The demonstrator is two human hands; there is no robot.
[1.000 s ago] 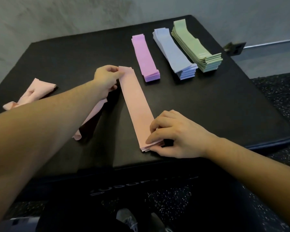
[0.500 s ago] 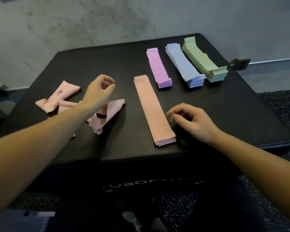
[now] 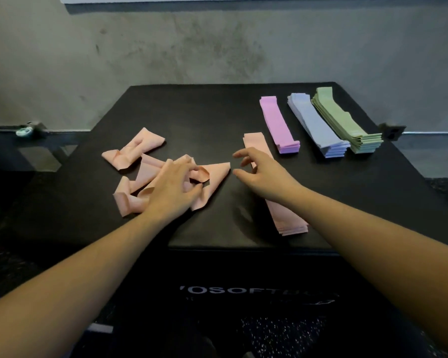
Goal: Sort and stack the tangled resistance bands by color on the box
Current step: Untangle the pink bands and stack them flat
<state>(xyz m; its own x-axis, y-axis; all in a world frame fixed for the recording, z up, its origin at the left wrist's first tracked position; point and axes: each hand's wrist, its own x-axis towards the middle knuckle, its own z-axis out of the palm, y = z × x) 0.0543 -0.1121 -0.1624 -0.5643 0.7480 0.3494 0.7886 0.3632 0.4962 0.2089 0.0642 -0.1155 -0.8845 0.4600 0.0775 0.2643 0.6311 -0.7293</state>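
Against a grey concrete wall, a black padded box [image 3: 321,192] holds finished purple [image 3: 278,125], blue [image 3: 317,126] and green stacks [image 3: 347,122]. Left of the pink stack [image 3: 287,218], the left hand [image 3: 170,193] claws into tangled pink bands [image 3: 140,166]; the right hand [image 3: 263,174] hovers empty, fingers spread.

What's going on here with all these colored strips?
A person is sorting stretchy bands by color on a black box. Purple, blue and green stacks lie finished. The left hand reaches into the tangled pink bands; the right hand hovers open over the pink stack.
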